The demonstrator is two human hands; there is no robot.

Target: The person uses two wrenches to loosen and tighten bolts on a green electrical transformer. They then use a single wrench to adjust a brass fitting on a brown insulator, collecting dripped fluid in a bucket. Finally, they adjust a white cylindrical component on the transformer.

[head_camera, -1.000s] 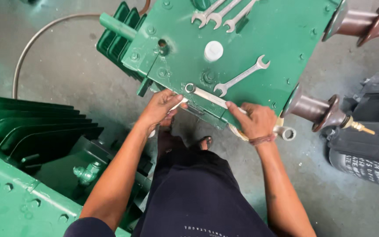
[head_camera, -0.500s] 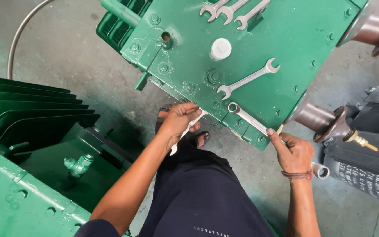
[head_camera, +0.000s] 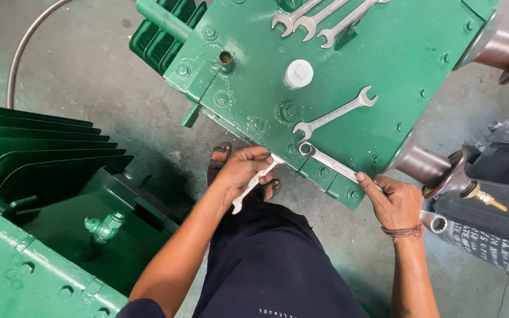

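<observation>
My left hand (head_camera: pixel 241 173) grips a small steel spanner (head_camera: pixel 253 186) held under the near edge of a green transformer lid (head_camera: pixel 396 47). My right hand (head_camera: pixel 395 202) holds the handle of a ring spanner (head_camera: pixel 329 161) whose ring end sits on a bolt at that same edge. A loose combination spanner (head_camera: pixel 336 113) lies flat on the lid just above. A white round cap (head_camera: pixel 298 73) stands on the lid near the middle.
Three more spanners (head_camera: pixel 319 17) lie at the lid's far edge. Brown insulator bushings (head_camera: pixel 437 168) stick out at the right. A second green finned tank (head_camera: pixel 42 176) stands at the left. A curved pipe (head_camera: pixel 22 47) lies on the concrete floor. My sandalled feet (head_camera: pixel 220 159) show below the lid.
The view has shifted so the lid sits further right. My right hand has swung the ring spanner's handle outward to the right, away from my left hand, which stays at the lid's edge.
</observation>
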